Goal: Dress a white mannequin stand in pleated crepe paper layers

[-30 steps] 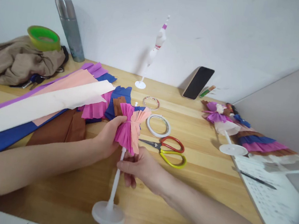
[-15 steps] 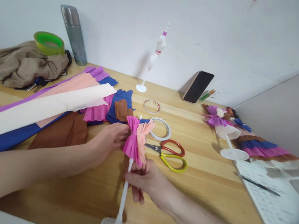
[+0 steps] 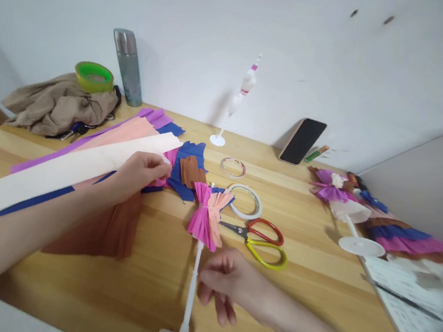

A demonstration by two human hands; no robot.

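A white stand point(image 3: 190, 297) rises from the table in front, with a pleated magenta piece point(image 3: 202, 217) and a peach piece point(image 3: 216, 214) tied round its top and a bit of blue behind. My right hand point(image 3: 225, 282) is just right of the pole, fingers curled; whether it touches the pole or holds anything is not clear. My left hand point(image 3: 146, 173) hovers over the crepe paper pile, fingers pinched near the magenta pleats; what lies between the fingertips is too small to tell. A long white strip point(image 3: 71, 169) lies beside it, with folded brown paper point(image 3: 96, 226) below.
Scissors point(image 3: 264, 241), a white tape roll point(image 3: 255, 205) and a clear ring point(image 3: 233, 167) lie behind the stand. Farther back are a second stand point(image 3: 217, 140), a phone point(image 3: 303, 141), a flask point(image 3: 128, 71) and a cloth point(image 3: 59, 105). A decorated stand point(image 3: 361, 246) is at the right.
My left hand has left the bow and moved left and up to the paper pile. My right hand has come slightly away from the pole. The view has shifted left.
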